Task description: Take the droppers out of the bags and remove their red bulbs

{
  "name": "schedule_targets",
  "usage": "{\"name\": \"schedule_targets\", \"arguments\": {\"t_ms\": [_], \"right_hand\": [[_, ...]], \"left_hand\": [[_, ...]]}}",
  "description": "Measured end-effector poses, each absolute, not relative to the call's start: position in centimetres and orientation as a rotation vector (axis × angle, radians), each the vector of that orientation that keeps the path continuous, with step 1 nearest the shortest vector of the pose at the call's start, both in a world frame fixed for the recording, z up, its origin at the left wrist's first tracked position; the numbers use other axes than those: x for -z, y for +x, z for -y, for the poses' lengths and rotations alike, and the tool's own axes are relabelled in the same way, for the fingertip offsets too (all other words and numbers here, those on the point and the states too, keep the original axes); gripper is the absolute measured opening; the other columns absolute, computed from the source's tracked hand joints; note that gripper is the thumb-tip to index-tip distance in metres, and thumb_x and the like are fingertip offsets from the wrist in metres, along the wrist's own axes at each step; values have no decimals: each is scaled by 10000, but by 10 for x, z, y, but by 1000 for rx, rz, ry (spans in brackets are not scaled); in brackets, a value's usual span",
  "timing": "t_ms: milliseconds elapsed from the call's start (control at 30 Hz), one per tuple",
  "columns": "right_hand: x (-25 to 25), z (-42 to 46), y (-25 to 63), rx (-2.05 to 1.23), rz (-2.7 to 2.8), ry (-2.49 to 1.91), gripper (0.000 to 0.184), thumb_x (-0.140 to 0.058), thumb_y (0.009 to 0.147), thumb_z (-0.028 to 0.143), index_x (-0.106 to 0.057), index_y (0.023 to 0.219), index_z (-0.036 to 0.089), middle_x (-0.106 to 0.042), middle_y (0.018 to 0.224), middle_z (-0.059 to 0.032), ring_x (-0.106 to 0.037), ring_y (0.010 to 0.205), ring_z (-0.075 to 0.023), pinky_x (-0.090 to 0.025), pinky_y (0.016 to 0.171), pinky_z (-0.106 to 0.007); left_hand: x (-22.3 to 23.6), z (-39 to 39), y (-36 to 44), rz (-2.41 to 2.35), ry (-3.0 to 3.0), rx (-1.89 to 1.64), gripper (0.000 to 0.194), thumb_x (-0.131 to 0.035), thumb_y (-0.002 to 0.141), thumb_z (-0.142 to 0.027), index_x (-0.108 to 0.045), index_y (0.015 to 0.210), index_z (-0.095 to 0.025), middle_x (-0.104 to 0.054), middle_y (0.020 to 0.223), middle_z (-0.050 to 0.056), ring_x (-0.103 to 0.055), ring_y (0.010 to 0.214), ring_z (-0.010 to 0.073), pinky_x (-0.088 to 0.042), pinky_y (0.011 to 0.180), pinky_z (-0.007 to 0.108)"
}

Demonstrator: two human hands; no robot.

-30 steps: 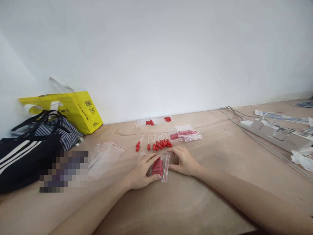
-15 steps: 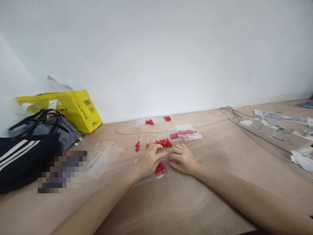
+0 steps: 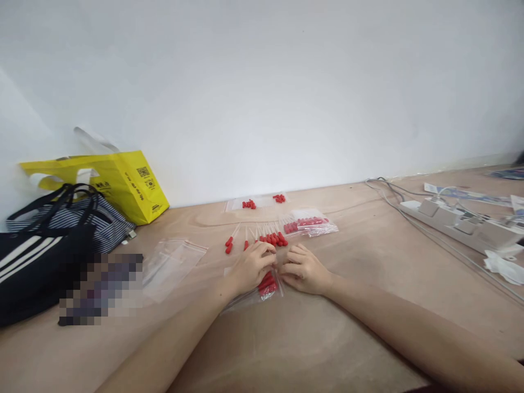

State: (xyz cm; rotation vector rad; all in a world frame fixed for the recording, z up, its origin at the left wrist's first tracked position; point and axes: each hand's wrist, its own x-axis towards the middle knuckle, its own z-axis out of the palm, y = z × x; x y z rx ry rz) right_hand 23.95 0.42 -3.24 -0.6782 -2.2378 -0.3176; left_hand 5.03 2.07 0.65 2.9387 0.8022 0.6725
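A clear zip bag (image 3: pixel 275 288) holding several red-bulbed droppers (image 3: pixel 268 284) lies on the table under my hands. My left hand (image 3: pixel 254 267) covers its left part, with fingers curled and closed at the zip edge. On the other side, my right hand (image 3: pixel 305 269) is closed too, its bent fingertips pinching the same edge. The fingertips of both hands nearly meet. Just beyond them, several loose droppers (image 3: pixel 275 239) with red bulbs and clear stems lie in a row, and a few more (image 3: pixel 229 244) rest to the left.
Filled bags of droppers (image 3: pixel 310 222) lie behind my right hand; another bag with red bulbs (image 3: pixel 249 204) is by the wall. Flat zip bags (image 3: pixel 174 265) lie left, near a yellow bag (image 3: pixel 139 191) and a black bag (image 3: pixel 45 267). A power strip (image 3: pixel 462 224) with cables stands right.
My left hand has moved from lying open over the bag to its zip edge, fingers now curled. My right hand has closed on that edge. The bag has turned slightly.
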Motion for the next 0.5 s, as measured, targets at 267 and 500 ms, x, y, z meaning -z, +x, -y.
{"name": "schedule_targets", "arguments": {"t_ms": [267, 500], "right_hand": [[31, -6, 238, 338, 2246, -669, 148, -484, 786, 177, -561, 661, 196, -502, 639, -7, -388, 663, -137, -284, 600, -278], [25, -3, 238, 290, 2307, -657, 175, -463, 809, 201, -549, 658, 192, -507, 641, -6, -386, 673, -136, -287, 616, -278]], "left_hand": [[-6, -19, 50, -839, 2916, -655, 196, -373, 812, -113, -547, 740, -167, -532, 845, 42, -474, 799, 149, -387, 735, 291], [-5, -19, 47, -848, 2886, -663, 200, -366, 827, -141, -543, 736, -169, -543, 805, 37, -482, 781, 150, -387, 722, 289]]}}
